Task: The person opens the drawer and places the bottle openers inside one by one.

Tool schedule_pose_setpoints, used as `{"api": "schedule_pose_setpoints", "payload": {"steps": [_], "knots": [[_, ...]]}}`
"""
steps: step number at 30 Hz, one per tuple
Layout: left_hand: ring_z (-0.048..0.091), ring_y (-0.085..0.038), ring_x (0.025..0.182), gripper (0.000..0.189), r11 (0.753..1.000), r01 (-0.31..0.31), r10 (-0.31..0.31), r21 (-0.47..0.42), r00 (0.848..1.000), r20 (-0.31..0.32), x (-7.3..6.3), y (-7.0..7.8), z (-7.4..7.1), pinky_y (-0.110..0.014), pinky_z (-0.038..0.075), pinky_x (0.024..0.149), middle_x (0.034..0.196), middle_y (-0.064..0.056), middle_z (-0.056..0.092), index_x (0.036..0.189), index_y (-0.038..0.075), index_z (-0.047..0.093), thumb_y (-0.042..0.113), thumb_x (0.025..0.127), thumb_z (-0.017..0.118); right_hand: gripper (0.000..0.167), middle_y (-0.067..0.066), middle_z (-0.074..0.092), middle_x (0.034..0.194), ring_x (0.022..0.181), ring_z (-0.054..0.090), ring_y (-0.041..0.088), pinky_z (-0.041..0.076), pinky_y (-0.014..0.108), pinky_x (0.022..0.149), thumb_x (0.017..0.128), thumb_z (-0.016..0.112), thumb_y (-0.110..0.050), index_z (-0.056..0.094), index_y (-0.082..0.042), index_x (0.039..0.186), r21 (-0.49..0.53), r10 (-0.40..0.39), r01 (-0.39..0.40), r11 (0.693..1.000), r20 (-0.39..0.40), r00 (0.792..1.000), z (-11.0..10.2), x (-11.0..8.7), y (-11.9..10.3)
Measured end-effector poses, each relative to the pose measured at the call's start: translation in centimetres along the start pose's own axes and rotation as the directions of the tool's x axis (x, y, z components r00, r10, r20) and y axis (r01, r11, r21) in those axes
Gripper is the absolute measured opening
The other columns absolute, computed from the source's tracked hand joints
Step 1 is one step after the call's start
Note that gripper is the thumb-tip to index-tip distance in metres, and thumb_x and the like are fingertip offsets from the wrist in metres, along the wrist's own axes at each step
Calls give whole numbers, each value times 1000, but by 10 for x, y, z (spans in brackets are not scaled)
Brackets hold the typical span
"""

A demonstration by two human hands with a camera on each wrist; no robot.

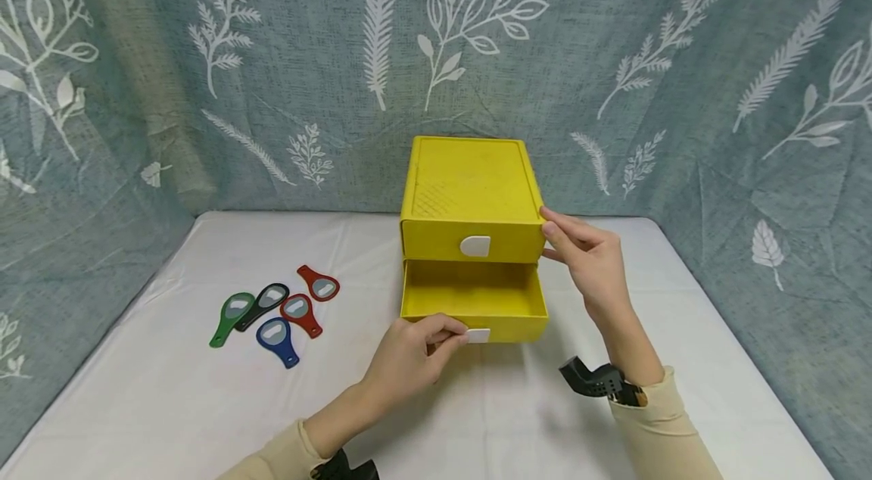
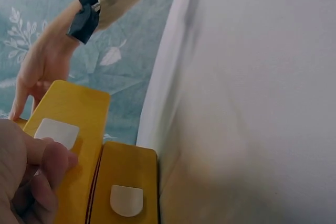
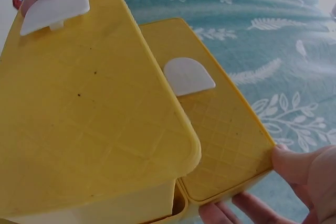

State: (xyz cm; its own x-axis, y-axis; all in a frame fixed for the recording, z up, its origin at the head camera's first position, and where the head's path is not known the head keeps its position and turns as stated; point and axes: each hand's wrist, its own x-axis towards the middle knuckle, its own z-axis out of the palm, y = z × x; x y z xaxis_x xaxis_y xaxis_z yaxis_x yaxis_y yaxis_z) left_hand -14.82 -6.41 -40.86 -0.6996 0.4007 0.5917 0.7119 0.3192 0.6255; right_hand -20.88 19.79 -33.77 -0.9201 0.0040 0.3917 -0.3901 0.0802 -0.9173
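A yellow two-drawer box (image 1: 477, 177) stands on the table in the head view, its lower drawer (image 1: 436, 328) pulled out and bare inside. My left hand (image 1: 415, 351) pinches the white handle (image 1: 479, 335) of that drawer between thumb and fingers. The upper drawer is closed, with its white handle (image 1: 474, 245) untouched. At the box's right front corner my right hand (image 1: 589, 260) grips the side. In the right wrist view the thumb (image 3: 296, 166) lies along one edge, with fingers on the adjoining side.
Left of the box lie several small paddle-shaped pieces with pale oval faces: green (image 1: 232, 317), black (image 1: 262, 304), blue (image 1: 278, 342) and two red, one nearer (image 1: 302, 315) and one farther (image 1: 319, 283). A white cloth covers the table (image 1: 490, 419); a leaf-patterned curtain (image 1: 306, 71) hangs behind.
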Motion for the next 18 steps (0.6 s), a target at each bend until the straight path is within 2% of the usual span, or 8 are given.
{"api": "schedule_pose_setpoints", "payload": {"steps": [7,15,18], "knots": [[43,8,44,8,1000,18,-18,-16,1000,-2,-2,2,1,-13,37,41,77,3,71,93,7,72,2,87,75,36,9,64,127,106,64,21,56,38,78,94,70,-23,67,-8,126,-1,25,-25,1000,-12,1000,0,0,2],[43,8,39,9,995,50,-50,-84,999,0,-5,2,2,-14,36,38,80,3,72,97,8,72,3,89,73,36,9,64,127,107,64,21,56,36,80,94,69,-23,67,-7,127,16,44,-44,999,-17,999,0,1,2],[48,2,40,12,985,99,-95,-145,995,34,-8,2,1,-17,40,39,87,2,73,102,9,72,5,91,71,37,10,63,127,107,64,21,56,37,80,94,69,-23,66,-7,128,23,48,-48,999,-18,999,0,1,2]]}}
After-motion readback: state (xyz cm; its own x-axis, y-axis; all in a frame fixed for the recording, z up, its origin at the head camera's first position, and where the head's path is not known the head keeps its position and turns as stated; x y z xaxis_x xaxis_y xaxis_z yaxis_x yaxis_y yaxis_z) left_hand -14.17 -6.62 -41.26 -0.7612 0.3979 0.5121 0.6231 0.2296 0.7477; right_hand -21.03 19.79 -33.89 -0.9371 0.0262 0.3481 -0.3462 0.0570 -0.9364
